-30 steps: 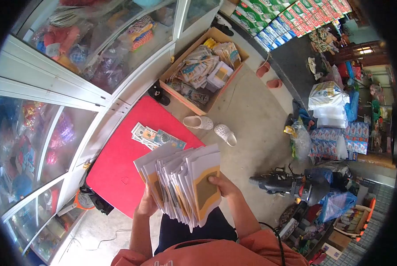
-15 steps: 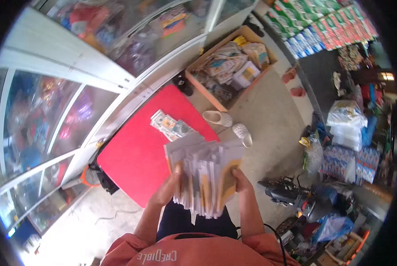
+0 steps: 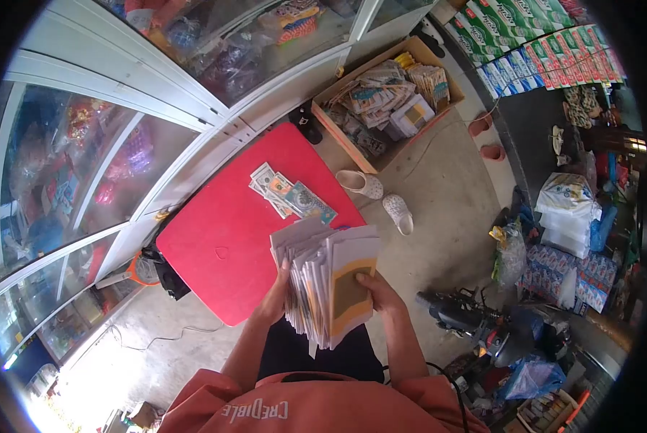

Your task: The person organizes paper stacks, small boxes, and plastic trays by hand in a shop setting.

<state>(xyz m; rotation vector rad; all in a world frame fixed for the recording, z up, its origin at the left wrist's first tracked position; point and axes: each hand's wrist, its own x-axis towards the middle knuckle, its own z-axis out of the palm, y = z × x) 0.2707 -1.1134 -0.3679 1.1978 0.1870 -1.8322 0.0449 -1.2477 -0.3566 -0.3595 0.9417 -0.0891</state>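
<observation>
Between my two hands is a thick stack of joss paper (image 3: 316, 281), white sheets with a yellow-orange band and a brownish-gold square on the outer face. My left hand (image 3: 274, 294) grips its left side, where the folded edges fan out unevenly. On the right side, my right hand (image 3: 382, 294) presses its thumb on the gold square while its other fingers are hidden behind. Just beyond the stack, several banknote-like papers (image 3: 280, 189) lie overlapping on a red table (image 3: 215, 238), one bluish-green piece (image 3: 310, 202) nearest the stack.
A cardboard box (image 3: 345, 144) full of paper bundles stands on the floor beyond the table. White clogs (image 3: 398, 213) lie beside the table. Glass cabinets (image 3: 114, 137) line the left. At right are a motorbike (image 3: 475, 321) and stacked packaged goods (image 3: 565, 209).
The stack has been squeezed narrower, its sheets pressed closer together. My right hand has moved inward to the left, and the outer face has turned more toward me.
</observation>
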